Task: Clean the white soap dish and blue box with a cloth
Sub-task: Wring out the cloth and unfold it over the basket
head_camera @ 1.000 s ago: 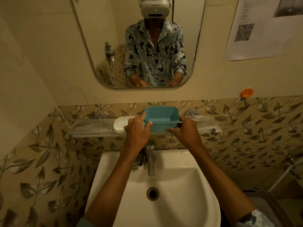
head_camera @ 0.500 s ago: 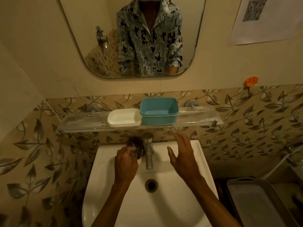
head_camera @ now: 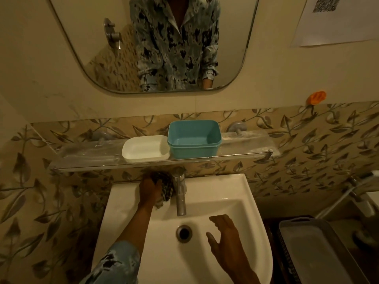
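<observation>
A white soap dish [head_camera: 145,148] sits on a clear glass shelf [head_camera: 88,158] fixed to the wall above a sink; it is shallow, rounded at the corners and holds nothing; touching its right side stands a blue box [head_camera: 194,139], open at the top, deeper than the dish and also holding nothing. Below the shelf, on the back ledge of the white sink [head_camera: 235,191], lies a dark checked cloth [head_camera: 165,186], bunched up just left of the metal tap [head_camera: 180,193]; the left hand [head_camera: 149,191] grips it, fingers curled around the fabric; a patterned blue sleeve [head_camera: 114,263] covers that forearm. The right hand [head_camera: 224,236] hovers over the basin, just right of the drain [head_camera: 184,233], fingers loosely spread and holding nothing. Leaf-patterned tiles cover the wall behind the shelf; above them hangs a rounded mirror [head_camera: 82,37], which reflects the person's patterned shirt; an orange hook [head_camera: 317,97] sticks to the wall at the right; a grey tray [head_camera: 311,253] lies beside the sink, low at the right.
</observation>
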Demonstrator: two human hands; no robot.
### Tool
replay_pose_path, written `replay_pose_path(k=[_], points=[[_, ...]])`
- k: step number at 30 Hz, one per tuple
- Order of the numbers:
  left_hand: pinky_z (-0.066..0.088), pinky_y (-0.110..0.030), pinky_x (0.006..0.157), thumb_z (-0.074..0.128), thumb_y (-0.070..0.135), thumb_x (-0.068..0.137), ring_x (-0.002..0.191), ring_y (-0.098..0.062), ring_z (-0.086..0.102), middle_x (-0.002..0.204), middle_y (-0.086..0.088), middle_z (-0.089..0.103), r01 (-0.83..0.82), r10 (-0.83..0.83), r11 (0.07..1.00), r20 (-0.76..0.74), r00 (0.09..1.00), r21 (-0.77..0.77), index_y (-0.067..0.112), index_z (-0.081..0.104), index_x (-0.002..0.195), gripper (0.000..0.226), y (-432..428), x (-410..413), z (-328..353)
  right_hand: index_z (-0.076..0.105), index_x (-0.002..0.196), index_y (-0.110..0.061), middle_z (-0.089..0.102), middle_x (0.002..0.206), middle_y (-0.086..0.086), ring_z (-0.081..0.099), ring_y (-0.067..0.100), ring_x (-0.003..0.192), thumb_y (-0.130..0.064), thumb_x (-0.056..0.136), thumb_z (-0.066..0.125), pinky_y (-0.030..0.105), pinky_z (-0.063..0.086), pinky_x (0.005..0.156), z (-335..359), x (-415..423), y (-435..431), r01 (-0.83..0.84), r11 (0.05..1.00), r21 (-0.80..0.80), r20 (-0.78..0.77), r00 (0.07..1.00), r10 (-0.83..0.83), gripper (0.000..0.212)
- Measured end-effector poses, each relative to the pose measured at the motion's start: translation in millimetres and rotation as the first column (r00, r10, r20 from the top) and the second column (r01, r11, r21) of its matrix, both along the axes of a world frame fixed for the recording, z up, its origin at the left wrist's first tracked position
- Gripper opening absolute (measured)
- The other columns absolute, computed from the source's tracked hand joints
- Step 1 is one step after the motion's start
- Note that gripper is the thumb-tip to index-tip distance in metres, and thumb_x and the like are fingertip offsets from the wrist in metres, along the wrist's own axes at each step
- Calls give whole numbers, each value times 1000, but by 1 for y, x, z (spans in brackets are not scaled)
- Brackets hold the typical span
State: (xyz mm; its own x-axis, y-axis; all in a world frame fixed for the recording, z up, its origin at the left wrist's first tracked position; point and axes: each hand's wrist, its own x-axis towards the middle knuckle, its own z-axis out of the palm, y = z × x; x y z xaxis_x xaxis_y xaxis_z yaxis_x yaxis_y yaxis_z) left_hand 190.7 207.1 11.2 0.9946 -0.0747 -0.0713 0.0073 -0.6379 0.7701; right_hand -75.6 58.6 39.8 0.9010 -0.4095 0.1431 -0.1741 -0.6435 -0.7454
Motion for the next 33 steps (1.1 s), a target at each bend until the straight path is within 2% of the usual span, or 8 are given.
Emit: replay_pose_path(k=[4, 9, 13, 17, 20, 25, 29, 33], points=[[48, -49, 90, 64, 32, 81, 108, -40, 54, 115, -20, 62, -41, 48, 992, -54, 997, 118, 6, 55, 118, 46, 3, 4, -15, 56, 119, -23, 53, 115, -10, 52, 4, 105, -23, 81, 67, 21, 47, 89, 2, 4, 1, -9, 999, 49, 5, 1000, 9, 40], [46, -46, 91, 65, 30, 81, 110, -37, 54, 116, -15, 63, -25, 23, 982, 14, 1000, 188, 12, 64, 112, 36, 8, -11, 4, 54, 119, -26, 50, 111, -15, 48, -3, 103, -22, 81, 69, 15, 43, 89, 11, 15, 2, -16, 999, 47, -8, 1000, 16, 41], [47, -45, 91, 69, 27, 78, 108, -33, 55, 115, -12, 63, -3, 2, 1000, 34, 999, 20, 11, 64, 108, 34, 20, -28, 24, 54, 119, -27, 49, 113, -14, 48, -2, 104, -24, 82, 70, 6, 38, 88, 17, 21, 7, -36, 997, 75, -13, 999, 37, 40], [46, -27, 70, 71, 22, 80, 92, -24, 60, 96, -3, 63, 80, -77, 994, 50, 996, -71, 11, 61, 97, 22, 31, -66, 52, 53, 119, -29, 48, 115, -15, 47, -2, 105, -28, 82, 69, 14, 44, 92, 25, 24, 15, -65, 992, 104, -12, 998, 67, 40], [50, -25, 57, 69, 26, 82, 80, -18, 63, 82, -2, 65, 174, -164, 978, 96, 982, -115, 17, 55, 79, 17, 40, -95, 64, 52, 120, -28, 47, 115, -17, 47, 0, 107, -28, 83, 70, 19, 45, 96, 41, 26, 20, -103, 987, 124, -27, 994, 107, 41], [54, -27, 61, 64, 48, 75, 74, -16, 64, 75, 2, 63, 402, -395, 879, 83, 915, -257, 19, 56, 80, 31, 43, -132, 103, 37, 131, -39, 35, 124, -31, 38, -5, 116, -40, 80, 71, 20, 37, 102, 81, 32, 23, -272, 936, 223, -53, 955, 291, 61], [52, -25, 66, 63, 46, 74, 79, -16, 64, 78, 3, 64, 494, -494, 761, 118, 861, -421, 20, 56, 83, 28, 38, -149, 137, 35, 140, -33, 40, 137, -21, 41, -2, 122, -50, 70, 76, 23, 39, 101, 102, 39, 16, -365, 870, 331, -65, 911, 406, 84], [54, -30, 70, 65, 41, 77, 84, -21, 65, 83, -5, 66, 482, -495, 689, 134, 858, -541, 21, 57, 87, 23, 36, -155, 165, 65, 99, -27, 70, 95, -8, 68, 8, 88, -28, 76, 78, 27, 57, 75, 119, 35, 2, -401, 784, 473, 22, 895, 445, 26]])
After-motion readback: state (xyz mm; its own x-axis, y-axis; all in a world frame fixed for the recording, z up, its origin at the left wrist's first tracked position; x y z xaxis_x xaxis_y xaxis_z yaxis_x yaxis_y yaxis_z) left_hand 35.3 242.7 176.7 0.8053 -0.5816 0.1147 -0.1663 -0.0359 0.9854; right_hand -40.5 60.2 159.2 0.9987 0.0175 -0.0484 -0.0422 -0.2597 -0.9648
